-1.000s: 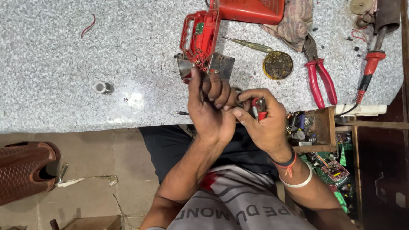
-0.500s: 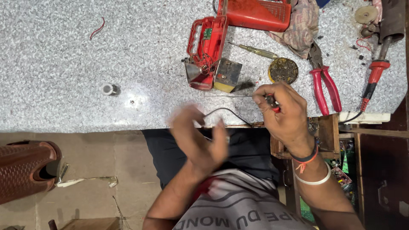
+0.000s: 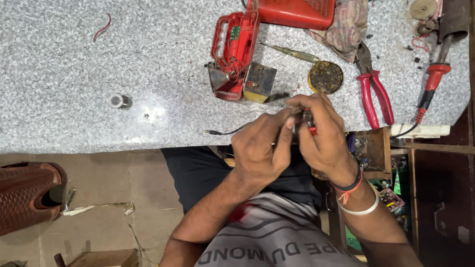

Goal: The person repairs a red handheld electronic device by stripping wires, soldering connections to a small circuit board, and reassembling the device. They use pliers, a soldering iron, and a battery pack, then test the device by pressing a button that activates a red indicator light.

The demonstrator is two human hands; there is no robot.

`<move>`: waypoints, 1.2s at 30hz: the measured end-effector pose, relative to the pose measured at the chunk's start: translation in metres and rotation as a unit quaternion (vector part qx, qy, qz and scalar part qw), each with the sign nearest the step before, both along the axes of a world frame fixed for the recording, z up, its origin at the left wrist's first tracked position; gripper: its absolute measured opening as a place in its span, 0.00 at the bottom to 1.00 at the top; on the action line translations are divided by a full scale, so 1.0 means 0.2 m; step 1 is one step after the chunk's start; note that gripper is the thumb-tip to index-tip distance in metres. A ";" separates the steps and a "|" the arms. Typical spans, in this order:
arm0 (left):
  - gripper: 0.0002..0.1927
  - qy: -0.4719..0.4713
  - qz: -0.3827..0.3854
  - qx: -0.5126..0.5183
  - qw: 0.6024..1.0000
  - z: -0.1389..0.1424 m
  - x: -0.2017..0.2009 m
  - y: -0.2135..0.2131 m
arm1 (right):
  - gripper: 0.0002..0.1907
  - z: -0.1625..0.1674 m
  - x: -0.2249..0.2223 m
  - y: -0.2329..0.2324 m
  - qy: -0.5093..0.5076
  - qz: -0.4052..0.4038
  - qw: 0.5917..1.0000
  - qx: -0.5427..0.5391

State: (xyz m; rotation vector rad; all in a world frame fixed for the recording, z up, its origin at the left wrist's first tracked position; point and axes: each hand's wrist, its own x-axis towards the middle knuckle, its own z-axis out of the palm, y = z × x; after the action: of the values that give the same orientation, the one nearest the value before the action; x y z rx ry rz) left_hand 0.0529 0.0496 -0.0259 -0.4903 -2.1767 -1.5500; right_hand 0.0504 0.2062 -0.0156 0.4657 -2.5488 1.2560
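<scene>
Tin [image 3: 325, 77] of dark residue sits beyond left hand [image 3: 257, 151] and right hand [image 3: 321, 136], both pinching a black wire [image 3: 225, 132].

Speckled grey stone worktop [image 3: 74, 74], polished enough to throw a white glare, and on it an open red casing [image 3: 235, 47] in glossy plastic beside a dull metal block [image 3: 260, 81]. The pliers [image 3: 373, 89] show dark steel jaws with 2 smooth red rubbery grips, next to a crumpled checked cloth [image 3: 346, 27]. The round tin [image 3: 325, 77] looks grimy and matt, and a thin black rubber-sheathed wire [image 3: 230, 131] lies across the stone.
</scene>
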 end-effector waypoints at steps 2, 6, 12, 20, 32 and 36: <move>0.07 0.017 -0.003 -0.018 1.000 0.00 -0.01 0.02 | 0.19 0.00 -0.01 0.00 0.003 0.005 1.000 0.013; 0.09 0.050 -0.010 -0.040 0.998 0.00 -0.01 0.04 | 0.23 0.02 0.00 0.00 0.009 0.016 1.000 0.018; 0.11 0.043 -0.019 -0.050 0.998 -0.01 0.01 0.03 | 0.24 0.01 0.00 0.01 -0.023 0.035 0.999 -0.003; 0.04 0.036 -0.036 -0.030 0.998 -0.05 0.02 0.03 | 0.09 -0.04 0.02 0.03 -0.038 0.044 0.998 -0.019; 0.14 0.032 -0.039 0.158 0.986 -0.21 0.01 0.09 | 0.12 -0.07 0.08 -0.07 -0.048 0.059 0.993 -0.091; 0.18 0.049 -0.028 0.265 0.962 -0.24 0.00 0.11 | 0.05 -0.15 0.06 -0.02 -0.159 0.047 0.857 -0.488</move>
State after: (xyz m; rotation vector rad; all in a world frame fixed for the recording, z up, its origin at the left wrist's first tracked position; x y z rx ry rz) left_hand 0.0520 0.0716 -0.0731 -0.4384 -1.5899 -1.9975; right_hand 0.0625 0.2017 -0.0459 0.1416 -1.7076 2.5610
